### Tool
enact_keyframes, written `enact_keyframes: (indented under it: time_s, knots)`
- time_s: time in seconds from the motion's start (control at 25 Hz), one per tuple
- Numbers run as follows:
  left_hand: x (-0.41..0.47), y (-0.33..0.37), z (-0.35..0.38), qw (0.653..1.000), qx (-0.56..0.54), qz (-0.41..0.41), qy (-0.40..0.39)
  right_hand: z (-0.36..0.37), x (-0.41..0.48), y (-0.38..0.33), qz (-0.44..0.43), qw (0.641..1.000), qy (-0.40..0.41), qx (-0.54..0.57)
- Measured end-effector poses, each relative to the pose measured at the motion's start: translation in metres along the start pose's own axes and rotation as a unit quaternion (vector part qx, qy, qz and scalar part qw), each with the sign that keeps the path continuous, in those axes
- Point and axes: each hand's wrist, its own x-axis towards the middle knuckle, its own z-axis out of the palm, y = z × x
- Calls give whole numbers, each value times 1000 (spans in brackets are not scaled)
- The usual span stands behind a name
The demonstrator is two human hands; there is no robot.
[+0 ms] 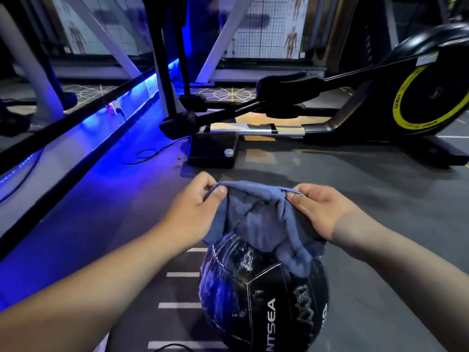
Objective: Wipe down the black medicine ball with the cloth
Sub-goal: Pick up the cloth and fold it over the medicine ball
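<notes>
Right now both hands hold the blue cloth (264,217) up over the black medicine ball (261,295). The left hand (193,207) pinches the top edge at about 10 o'clock from the ball, thumb pressed on the fold. The right hand (322,212) pinches the other end at about 2 o'clock. Both hands are closed tight on the cloth and hold nothing else. The cloth hangs down between them, and its low end rests on the top of the ball.

The ball sits on the floor (368,250), low in the middle of the view. It looks shiny and wet near the top, with white streaks by a seam.

To do this step well, I think the cloth should be folded into a flat pad first, so more of it touches the ball. Then press down and rub along the seams, where dirt can hide. The ball is round and may roll, so one hand should steady it.

The floor is dark grey with white stripes (182,274) at 9 o'clock from the ball. An elliptical trainer (330,107) with a yellow ring stands at 12 to 2 o'clock. A blue light strip (121,118) glows along a mirror wall at 10 o'clock. A thin black cable (152,154) lies near it.
</notes>
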Motion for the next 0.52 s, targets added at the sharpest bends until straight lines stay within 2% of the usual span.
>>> enact_keyframes:
  time_s: [0.12,0.2,0.28,0.32,0.4,0.52]
  knots:
    - [4,-2,-7,999,46,-4,-18,-7,1,-11,-28,996,-86,26]
    - [3,1,-12,996,52,-15,-66,-10,1,-10,-64,986,-131,-81]
    - [-2,4,-18,986,50,-46,-150,-12,4,-3,-100,962,-119,-225]
    - [-4,4,-18,976,69,-60,-197,-13,8,2,-100,954,-131,-250]
    - [-5,-1,-14,950,131,-73,-274,-21,11,10,-49,957,-185,-220]
    - [1,-18,1,929,67,-155,-329,-31,21,27,35,963,-198,-180]
